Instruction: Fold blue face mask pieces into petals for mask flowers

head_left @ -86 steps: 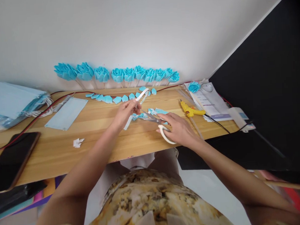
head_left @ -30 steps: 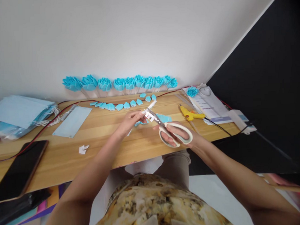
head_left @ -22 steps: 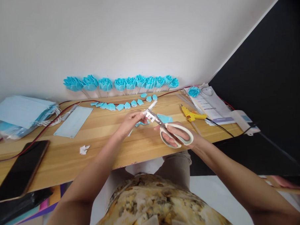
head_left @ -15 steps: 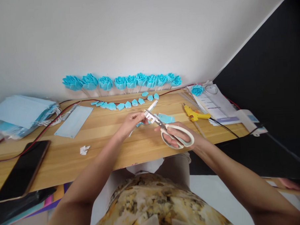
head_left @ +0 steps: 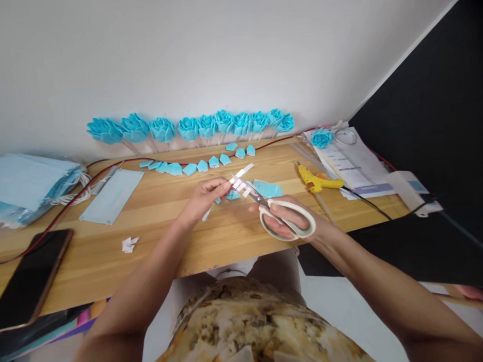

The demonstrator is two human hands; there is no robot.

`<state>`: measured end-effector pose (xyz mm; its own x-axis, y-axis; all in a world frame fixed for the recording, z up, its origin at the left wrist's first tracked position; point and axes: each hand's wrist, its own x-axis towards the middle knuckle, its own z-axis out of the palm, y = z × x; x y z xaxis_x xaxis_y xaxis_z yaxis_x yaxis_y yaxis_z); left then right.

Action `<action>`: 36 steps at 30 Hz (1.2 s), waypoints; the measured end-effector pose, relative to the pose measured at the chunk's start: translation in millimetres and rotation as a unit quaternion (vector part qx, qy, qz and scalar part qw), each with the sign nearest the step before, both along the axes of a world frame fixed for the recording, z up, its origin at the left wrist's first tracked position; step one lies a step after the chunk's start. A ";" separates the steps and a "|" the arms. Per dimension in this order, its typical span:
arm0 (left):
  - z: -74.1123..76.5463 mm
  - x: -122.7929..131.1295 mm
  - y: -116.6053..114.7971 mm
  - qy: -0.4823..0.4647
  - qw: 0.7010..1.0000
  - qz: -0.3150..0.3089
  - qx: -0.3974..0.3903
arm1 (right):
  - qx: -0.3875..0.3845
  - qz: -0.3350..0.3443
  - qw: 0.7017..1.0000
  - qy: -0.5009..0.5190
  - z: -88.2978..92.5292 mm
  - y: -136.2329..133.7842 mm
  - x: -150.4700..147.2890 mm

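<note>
My left hand [head_left: 207,197] pinches a white strip [head_left: 243,171] with several short slits along one side. My right hand [head_left: 285,222] grips scissors [head_left: 291,201] with white handles, its fingers through the loops. The scissor blades lie at the strip, close to my left fingertips. Below and behind the strip, light-blue fabric pieces [head_left: 268,188] rest on the table. A row of small blue pointed petals [head_left: 202,165] lies beyond my hands.
Blue flowers [head_left: 188,128] on thin sticks lean along the wall. At right lie a yellow glue gun [head_left: 318,181], papers [head_left: 355,165] and a single flower [head_left: 322,138]. At left are stacked masks [head_left: 29,177], one flat mask [head_left: 113,196], a phone [head_left: 31,276] and white scraps [head_left: 129,244].
The view has shifted slightly. Both hands stay close together, and the scissor blades remain at the slit strip in my left fingers.
</note>
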<state>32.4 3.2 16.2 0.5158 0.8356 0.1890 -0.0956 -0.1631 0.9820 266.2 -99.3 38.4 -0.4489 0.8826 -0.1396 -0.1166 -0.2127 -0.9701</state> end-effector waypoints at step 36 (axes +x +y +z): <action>14.4 -7.2 -1.5 -0.044 0.985 -0.108 -0.130 | 0.091 0.039 0.941 -0.325 17.6 -7.9 -10.8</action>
<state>25.2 1.7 30.6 0.6775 0.7347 0.0354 -0.1866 0.1251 0.9744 255.4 -107.2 55.9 -0.3854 0.8863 -0.2567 0.5224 -0.0197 -0.8525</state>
